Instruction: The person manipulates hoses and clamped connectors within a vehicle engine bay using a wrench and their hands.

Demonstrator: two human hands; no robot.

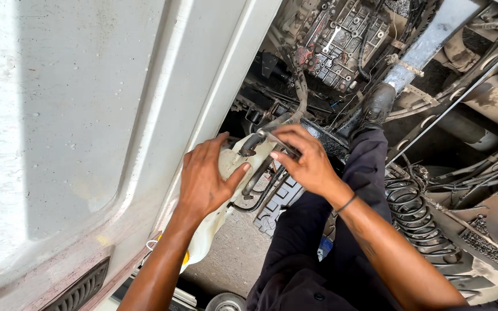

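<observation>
My left hand lies flat against a dirty white plastic tank fixed beside a large white vehicle panel. My right hand grips a slim metal tool at the black hose fitting on top of the tank. Black hoses run down from the fitting between both hands. A dark band sits on my right wrist.
A greasy gearbox and chassis rails lie below. My black boot stands on a frame member. Coiled black air lines sit at right. Concrete floor shows under the tank.
</observation>
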